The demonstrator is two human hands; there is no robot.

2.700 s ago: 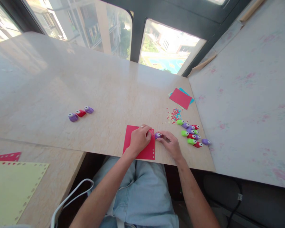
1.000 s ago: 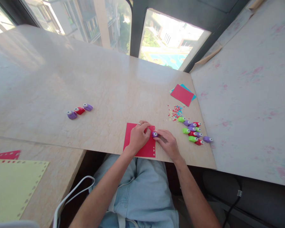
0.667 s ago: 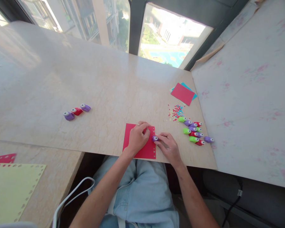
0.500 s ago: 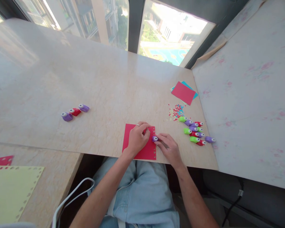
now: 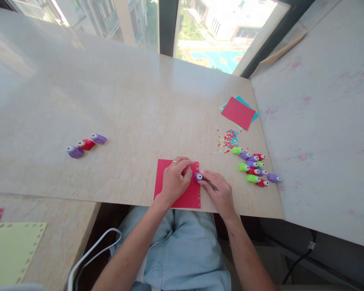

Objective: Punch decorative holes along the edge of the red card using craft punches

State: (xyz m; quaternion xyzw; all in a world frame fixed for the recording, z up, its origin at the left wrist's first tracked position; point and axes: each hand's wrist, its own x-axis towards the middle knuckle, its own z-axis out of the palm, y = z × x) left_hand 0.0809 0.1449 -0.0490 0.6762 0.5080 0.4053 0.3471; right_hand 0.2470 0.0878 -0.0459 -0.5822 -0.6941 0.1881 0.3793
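Pressing flat on a red rectangular paper sheet (image 5: 176, 190) at the near edge of the beige marble tabletop (image 5: 124, 105), the left hand (image 5: 173, 180) lies open-palmed and pins the sheet. The right hand (image 5: 216, 192) pinches a small purple plastic paper punch (image 5: 198, 176) seated on the sheet's right edge, where a row of punched holes runs. Judging from this, edge-punching is under way; the following hole would call for sliding the punch along that edge and squeezing. Right of the sheet lie a cluster of green, purple and red punches (image 5: 255, 169) and scattered confetti (image 5: 227, 139). The punch's slot and the paper inside it are hidden by fingers.
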